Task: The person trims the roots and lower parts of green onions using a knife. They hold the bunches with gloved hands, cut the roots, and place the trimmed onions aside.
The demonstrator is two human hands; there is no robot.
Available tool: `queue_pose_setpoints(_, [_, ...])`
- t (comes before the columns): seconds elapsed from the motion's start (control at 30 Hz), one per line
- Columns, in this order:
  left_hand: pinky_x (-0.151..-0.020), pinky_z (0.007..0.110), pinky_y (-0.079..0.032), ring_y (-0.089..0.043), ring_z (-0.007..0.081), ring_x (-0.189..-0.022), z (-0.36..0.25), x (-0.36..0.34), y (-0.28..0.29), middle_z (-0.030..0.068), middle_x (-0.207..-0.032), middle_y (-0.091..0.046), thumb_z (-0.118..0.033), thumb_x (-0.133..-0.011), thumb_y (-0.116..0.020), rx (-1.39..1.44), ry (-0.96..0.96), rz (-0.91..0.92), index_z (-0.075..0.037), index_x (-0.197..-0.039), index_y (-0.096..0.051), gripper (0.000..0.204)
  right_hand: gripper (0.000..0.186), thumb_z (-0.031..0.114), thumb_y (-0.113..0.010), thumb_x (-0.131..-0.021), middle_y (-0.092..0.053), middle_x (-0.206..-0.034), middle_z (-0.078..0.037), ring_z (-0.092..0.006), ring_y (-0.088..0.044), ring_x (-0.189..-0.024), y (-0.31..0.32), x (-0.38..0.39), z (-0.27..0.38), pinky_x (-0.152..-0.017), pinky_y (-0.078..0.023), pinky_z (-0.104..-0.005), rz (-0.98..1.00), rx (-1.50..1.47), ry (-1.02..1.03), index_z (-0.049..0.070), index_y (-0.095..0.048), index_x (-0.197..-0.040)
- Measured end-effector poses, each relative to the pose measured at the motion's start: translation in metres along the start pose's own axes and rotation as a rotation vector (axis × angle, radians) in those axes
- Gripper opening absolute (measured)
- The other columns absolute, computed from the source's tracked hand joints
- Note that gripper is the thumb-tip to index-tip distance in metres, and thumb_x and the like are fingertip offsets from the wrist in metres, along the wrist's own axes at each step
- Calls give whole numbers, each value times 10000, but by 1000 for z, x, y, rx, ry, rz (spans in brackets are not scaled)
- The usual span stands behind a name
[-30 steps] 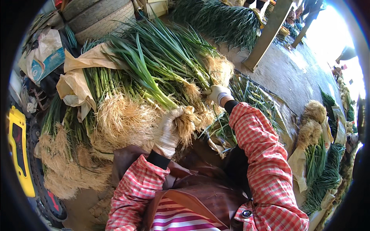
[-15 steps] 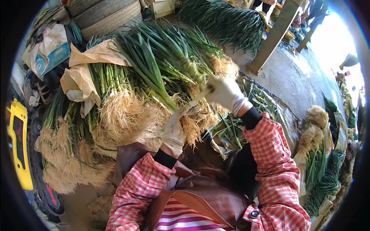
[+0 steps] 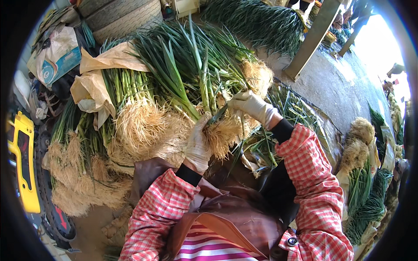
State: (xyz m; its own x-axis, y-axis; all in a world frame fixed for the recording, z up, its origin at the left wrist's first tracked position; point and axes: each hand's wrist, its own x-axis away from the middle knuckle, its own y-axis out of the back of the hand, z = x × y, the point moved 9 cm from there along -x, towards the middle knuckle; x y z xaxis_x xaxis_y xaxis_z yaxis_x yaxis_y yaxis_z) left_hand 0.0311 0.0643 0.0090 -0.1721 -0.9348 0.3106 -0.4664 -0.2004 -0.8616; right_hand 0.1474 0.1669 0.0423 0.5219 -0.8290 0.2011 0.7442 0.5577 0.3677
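My left hand (image 3: 198, 145), in a pale glove, is closed around the lower end of green onion stalks (image 3: 204, 89) that stand up above it. Its fingertips also meet a dark green leaf (image 3: 217, 114). The other end of this leaf is at my right hand (image 3: 252, 107), gloved too, whose fingers are pinched together. Just below and between the hands are bushy tan roots (image 3: 224, 137). A large pile of green onions (image 3: 174, 82) lies in front, with a thick bundle of roots (image 3: 138, 126) to the left of my left hand.
Brown paper (image 3: 93, 89) wraps part of the pile. Stacked tyres (image 3: 124, 19) stand behind it, and a yellow plastic frame (image 3: 25, 161) is at far left. A metal post (image 3: 313, 41) rises at upper right. More bundles (image 3: 363, 174) lie at right; loose leaves (image 3: 261, 145) lie by my right forearm.
Both hands held a pale strip stretched between them, the right blurred by motion. Now the right hand is slightly lower, the left a little higher, and a dark green leaf lies between them.
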Motion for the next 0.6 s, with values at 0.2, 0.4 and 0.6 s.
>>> queue_pose_setpoints(0.2, [-812, 358, -548, -638, 211, -919, 12, -7, 20, 104, -1053, -643, -225, -926, -557, -82, -82, -7, -19, -1118, -582, 282, 481, 504, -610, -869, -590, -749, -16, -84, -560, -642, -46, -6, 3, -556, -449, -235, 126, -184, -12, 32, -649, -953])
queue_pose_setpoints(0.4, [-758, 340, -573, -651, 201, -850, 20, -12, 26, 79, -989, -648, -129, -909, -587, -75, -41, -62, -15, -1118, -578, 238, 406, 416, -716, -805, -614, -721, -11, -78, -526, -647, -49, -14, -1, -577, -440, -262, -104, -6, -15, 17, -671, -860])
queue_pose_setpoints(0.6, [-784, 325, -559, -649, 191, -867, 11, -8, 32, 88, -1009, -652, -143, -899, -575, -176, -72, -139, -2, -1096, -594, 243, 403, 369, -677, -832, -641, -738, -46, -94, -555, -665, -46, -14, -11, -617, -457, -262, -194, -65, -38, -25, -680, -917])
